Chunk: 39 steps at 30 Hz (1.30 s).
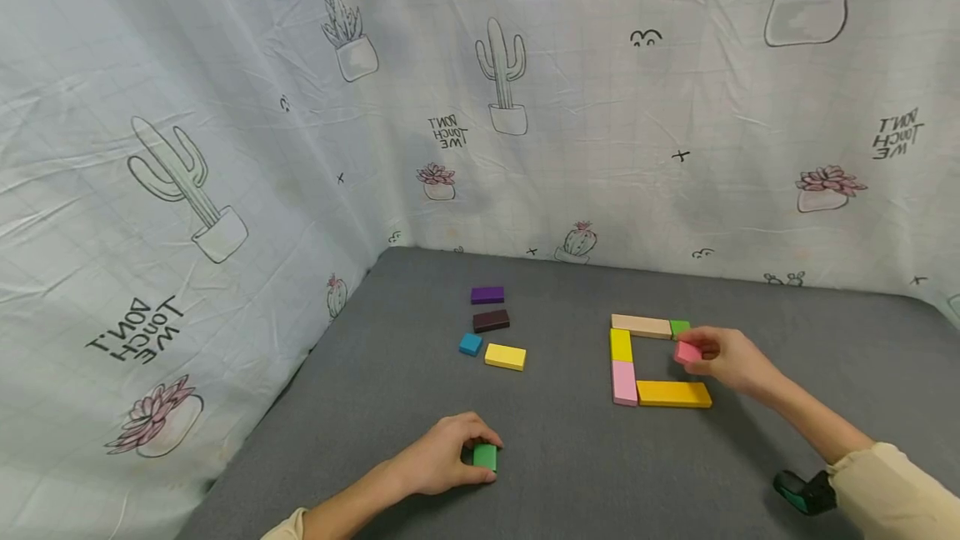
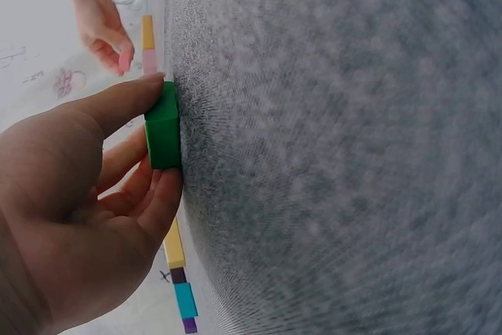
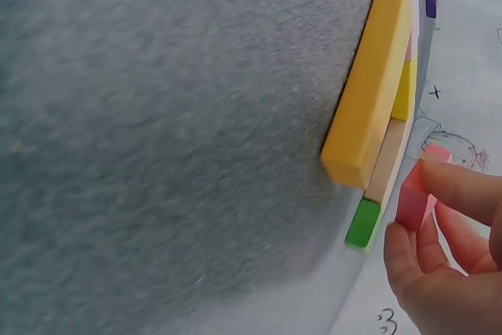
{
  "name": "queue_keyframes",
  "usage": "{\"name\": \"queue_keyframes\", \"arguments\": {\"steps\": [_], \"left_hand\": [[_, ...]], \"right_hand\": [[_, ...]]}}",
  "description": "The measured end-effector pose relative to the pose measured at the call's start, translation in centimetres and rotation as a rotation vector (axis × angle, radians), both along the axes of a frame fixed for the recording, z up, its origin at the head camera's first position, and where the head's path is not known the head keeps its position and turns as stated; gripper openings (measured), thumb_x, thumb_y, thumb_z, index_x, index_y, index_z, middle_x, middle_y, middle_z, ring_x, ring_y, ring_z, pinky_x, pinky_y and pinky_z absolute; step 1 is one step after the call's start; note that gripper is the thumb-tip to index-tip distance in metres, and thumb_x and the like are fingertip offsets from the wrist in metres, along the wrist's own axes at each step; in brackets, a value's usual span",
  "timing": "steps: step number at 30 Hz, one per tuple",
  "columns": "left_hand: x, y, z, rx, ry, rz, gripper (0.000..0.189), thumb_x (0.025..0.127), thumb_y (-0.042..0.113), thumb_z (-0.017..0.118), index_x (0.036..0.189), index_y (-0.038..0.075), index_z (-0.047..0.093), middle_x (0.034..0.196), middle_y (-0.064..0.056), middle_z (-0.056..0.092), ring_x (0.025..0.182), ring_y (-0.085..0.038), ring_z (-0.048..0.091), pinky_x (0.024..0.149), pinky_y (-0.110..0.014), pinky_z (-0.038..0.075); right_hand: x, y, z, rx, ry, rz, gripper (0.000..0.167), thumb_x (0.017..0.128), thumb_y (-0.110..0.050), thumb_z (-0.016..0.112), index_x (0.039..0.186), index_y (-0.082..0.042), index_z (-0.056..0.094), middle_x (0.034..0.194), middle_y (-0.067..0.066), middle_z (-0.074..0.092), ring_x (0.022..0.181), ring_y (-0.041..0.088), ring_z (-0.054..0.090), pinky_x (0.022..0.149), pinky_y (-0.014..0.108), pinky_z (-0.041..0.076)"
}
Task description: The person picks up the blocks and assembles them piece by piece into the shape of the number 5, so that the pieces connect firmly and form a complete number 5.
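My left hand (image 1: 442, 457) pinches a green block (image 1: 485, 457) between thumb and fingers, down at the grey tabletop. Over at the right, a coral-pink block (image 1: 687, 352) is held between the thumb and fingertips of my right hand (image 1: 733, 359); the right wrist view shows it raised above the table. Around it lie flat blocks forming three sides of a frame: a tan block (image 1: 641, 326) with a small green block (image 1: 679, 328) at its end, a yellow block (image 1: 621, 344) and a light pink block (image 1: 624, 382) down the left, and an orange block (image 1: 673, 394) along the near side.
Left of the frame lie a purple block (image 1: 487, 295), a dark brown block (image 1: 491, 321), a small blue block (image 1: 470, 344) and a pale yellow block (image 1: 506, 357). A black and green object (image 1: 805, 492) is by my right sleeve. A printed curtain (image 1: 600, 107) borders the table.
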State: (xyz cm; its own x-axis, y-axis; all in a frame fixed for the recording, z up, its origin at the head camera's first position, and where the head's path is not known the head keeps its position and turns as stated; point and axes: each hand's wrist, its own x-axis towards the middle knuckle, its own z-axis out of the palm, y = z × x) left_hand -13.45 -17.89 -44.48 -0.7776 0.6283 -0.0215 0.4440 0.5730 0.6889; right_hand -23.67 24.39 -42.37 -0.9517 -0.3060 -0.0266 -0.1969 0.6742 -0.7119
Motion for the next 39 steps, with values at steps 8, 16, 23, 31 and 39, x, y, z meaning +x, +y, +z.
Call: {"name": "queue_keyframes", "arguments": {"steps": [8,16,23,31,39], "left_hand": [[0.0,0.1,0.2,-0.006,-0.024,0.012,0.028,0.085,0.022,0.075,0.11,0.012,0.068,0.101,0.01,0.056,0.084,0.0,0.05,0.073,-0.02,0.046],[-0.1,0.1,0.2,-0.014,-0.026,0.015,0.029,0.085,0.023,0.075,0.111,0.012,0.068,0.102,0.009,0.056,0.085,0.0,0.05,0.073,-0.02,0.045],[0.0,0.2,0.3,-0.006,-0.029,0.02,0.028,0.084,0.021,0.075,0.11,0.011,0.068,0.102,0.009,0.056,0.084,0.0,0.05,0.073,-0.02,0.046],[-0.1,0.2,0.4,-0.006,-0.028,0.02,0.029,0.084,0.021,0.075,0.11,0.011,0.068,0.102,0.008,0.057,0.085,-0.001,0.05,0.074,-0.02,0.046],[0.0,0.2,0.3,-0.01,-0.02,0.018,0.029,0.084,0.021,0.076,0.11,0.011,0.068,0.101,0.007,0.057,0.084,-0.001,0.05,0.073,-0.02,0.046]], "right_hand": [[1.0,2.0,-0.5,-0.01,-0.033,-0.007,0.045,0.085,-0.002,0.068,0.124,0.015,0.051,0.107,0.022,0.059,0.087,0.027,0.055,0.066,0.032,0.048],[1.9,3.6,-1.2,0.022,-0.034,0.001,0.044,0.084,-0.001,0.069,0.121,0.015,0.052,0.104,0.02,0.061,0.084,0.025,0.056,0.062,0.029,0.049],[2.5,3.9,-1.8,0.068,0.007,0.057,0.042,0.08,0.0,0.073,0.116,0.014,0.057,0.1,0.015,0.061,0.085,0.024,0.057,0.064,0.027,0.048],[3.1,4.0,-2.0,0.082,0.037,0.102,0.041,0.077,-0.001,0.076,0.113,0.01,0.06,0.101,0.013,0.061,0.082,0.019,0.058,0.066,0.027,0.05],[3.5,4.2,-2.0,0.048,0.031,0.153,0.04,0.078,0.0,0.075,0.114,0.01,0.06,0.104,0.013,0.06,0.085,0.011,0.058,0.07,0.029,0.051]]}}
